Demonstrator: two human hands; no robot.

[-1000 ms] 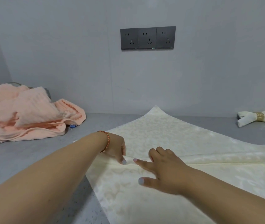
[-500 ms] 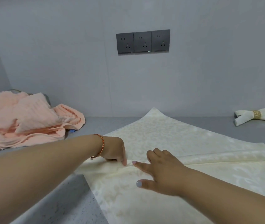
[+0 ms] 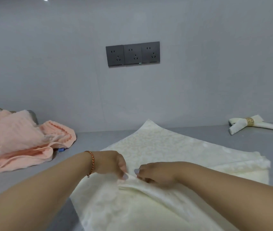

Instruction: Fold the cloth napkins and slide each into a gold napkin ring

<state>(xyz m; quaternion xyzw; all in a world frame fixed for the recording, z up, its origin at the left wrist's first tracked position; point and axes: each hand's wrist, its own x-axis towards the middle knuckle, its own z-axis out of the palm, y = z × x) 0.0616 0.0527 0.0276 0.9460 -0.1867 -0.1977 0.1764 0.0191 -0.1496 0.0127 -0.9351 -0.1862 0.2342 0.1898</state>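
Grey counter against a grey wall, sockets above. A small pleat at the middle of the cream napkin is pinched by the left hand and the right hand, fingers curled on the raised fold; the rest of the cloth is spread flat, far corner lifted against the wall. One finished napkin in its gold ring is seen far right; pink towels are heaped far left. The pleat is best gathered evenly, both pinches kept close, layers held stacked so nothing slips. The right fingertips are partly hidden by cloth. A loose ring cannot be made out; the napkin's near edge is cut off.
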